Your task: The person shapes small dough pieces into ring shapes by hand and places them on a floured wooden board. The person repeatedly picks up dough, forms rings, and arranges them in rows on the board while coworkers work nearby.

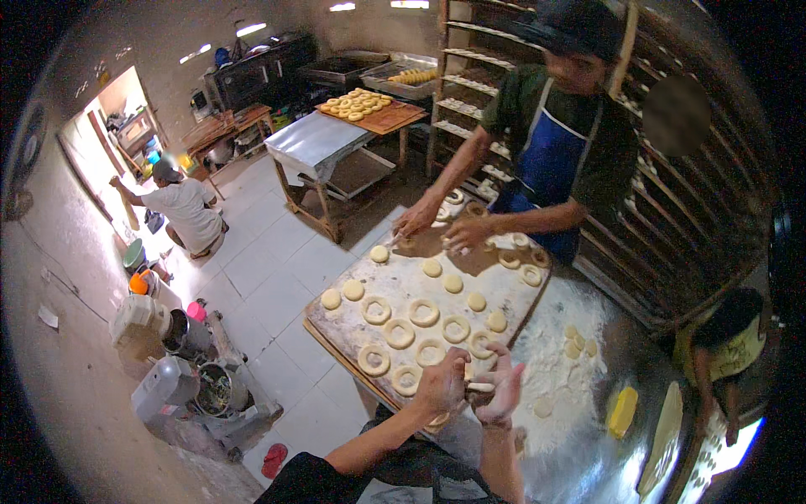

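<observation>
My left hand (443,385) is over the near edge of a floured wooden board (403,290), its fingers curled in around a small pale piece of dough (481,387). Facing it, my right hand (502,388) has its fingers apart, and the dough lies against its palm side. Whether this dough is a ring or a disc is partly hidden by the fingers. Dough rings (423,312) and small dough discs (452,283) lie on the board in front of my hands. Across it, a co-worker's hands (466,232) handle rings at the far side.
Loose flour (554,378) covers the metal table to my right, with a yellow scraper-like piece (622,412) on it. Racks (470,107) of dough stand behind the co-worker. A metal-topped table (315,143) holds a tray of rings. Mixers (168,391) stand left; another person crouches by the doorway.
</observation>
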Tool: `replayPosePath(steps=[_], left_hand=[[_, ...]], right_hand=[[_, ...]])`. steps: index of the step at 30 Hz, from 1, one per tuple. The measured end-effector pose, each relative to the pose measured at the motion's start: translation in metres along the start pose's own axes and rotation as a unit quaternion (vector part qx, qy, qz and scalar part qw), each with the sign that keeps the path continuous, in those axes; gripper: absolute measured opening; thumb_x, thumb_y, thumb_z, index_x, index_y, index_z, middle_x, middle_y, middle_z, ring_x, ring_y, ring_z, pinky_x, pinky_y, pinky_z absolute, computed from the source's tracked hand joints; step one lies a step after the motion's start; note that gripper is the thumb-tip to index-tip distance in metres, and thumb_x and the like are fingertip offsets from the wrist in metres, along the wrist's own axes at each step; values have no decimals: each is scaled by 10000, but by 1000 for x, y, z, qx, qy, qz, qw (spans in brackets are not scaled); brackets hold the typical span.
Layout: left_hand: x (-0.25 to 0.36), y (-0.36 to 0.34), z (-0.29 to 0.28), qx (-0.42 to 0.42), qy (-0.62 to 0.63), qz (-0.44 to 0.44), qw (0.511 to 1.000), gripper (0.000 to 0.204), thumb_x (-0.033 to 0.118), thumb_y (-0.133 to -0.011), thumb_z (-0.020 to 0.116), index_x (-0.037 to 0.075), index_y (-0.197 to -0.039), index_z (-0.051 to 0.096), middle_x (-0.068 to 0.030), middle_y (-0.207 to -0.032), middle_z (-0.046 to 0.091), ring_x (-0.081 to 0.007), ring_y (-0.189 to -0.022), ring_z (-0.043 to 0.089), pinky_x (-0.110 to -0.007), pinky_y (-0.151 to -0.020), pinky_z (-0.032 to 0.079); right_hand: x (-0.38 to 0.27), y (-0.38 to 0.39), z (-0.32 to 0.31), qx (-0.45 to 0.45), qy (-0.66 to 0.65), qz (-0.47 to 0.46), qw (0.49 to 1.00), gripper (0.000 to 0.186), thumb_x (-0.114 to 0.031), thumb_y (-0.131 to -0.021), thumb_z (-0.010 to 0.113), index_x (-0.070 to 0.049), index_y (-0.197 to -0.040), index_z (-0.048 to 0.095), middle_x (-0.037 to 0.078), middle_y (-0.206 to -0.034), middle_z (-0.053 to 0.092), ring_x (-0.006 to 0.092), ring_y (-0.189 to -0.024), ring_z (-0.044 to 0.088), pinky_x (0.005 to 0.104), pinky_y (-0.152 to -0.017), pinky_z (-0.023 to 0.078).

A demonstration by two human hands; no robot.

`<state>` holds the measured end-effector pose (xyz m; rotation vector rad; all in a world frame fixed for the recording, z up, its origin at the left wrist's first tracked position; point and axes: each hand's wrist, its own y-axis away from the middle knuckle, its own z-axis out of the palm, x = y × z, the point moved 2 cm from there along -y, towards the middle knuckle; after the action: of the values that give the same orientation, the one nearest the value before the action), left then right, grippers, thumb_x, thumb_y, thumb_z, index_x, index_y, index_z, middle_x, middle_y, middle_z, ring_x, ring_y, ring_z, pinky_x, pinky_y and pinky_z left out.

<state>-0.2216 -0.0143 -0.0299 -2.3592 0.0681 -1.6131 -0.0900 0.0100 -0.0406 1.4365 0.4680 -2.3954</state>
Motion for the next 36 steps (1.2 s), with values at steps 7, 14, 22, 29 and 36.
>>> replayPosePath(steps=[7,14,22,29,36], left_hand=[[-32,-32,-80,78,39,-69,994,237,279,-1049,456,51,-1037,521,-209,-709,613,-426,-680,656,-477,-561,494],[-62,-39,-135,99,-10,-47,994,291,303,-1067,413,61,-1052,573,-162,-652,607,-346,-576,664,-438,-529,492],[-90,-45,-160,98,-40,-72,992,297,316,-1057,427,54,-1096,562,-197,-706,634,-357,-650,688,-432,-562,522],[-95,-52,-178,67,-64,-182,979,274,209,-1015,475,8,-1192,531,-261,-831,655,-452,-748,658,-496,-536,516],[-120,-72,-226,66,-360,-281,887,599,292,-906,642,35,-1398,416,-266,-1276,478,-402,-1136,504,-588,-917,420]], right_hand=[[34,-66,60,-80,-217,32,972,686,-562,-951,502,-125,-1445,313,229,-1083,641,230,-978,673,336,-762,556],[62,-103,114,-47,-46,130,989,527,-219,-940,530,-151,-1437,370,82,-915,664,171,-789,638,242,-650,490],[98,-132,133,25,-6,68,997,665,-411,-899,649,-19,-1376,399,69,-1034,621,122,-856,603,267,-693,522],[110,-152,152,-45,211,108,970,857,-702,-965,349,-16,-1477,316,163,-1398,428,249,-1292,432,390,-1074,363],[106,-162,151,134,597,-35,790,766,-371,-905,638,-77,-1512,275,233,-1142,553,403,-1089,522,539,-1002,356]])
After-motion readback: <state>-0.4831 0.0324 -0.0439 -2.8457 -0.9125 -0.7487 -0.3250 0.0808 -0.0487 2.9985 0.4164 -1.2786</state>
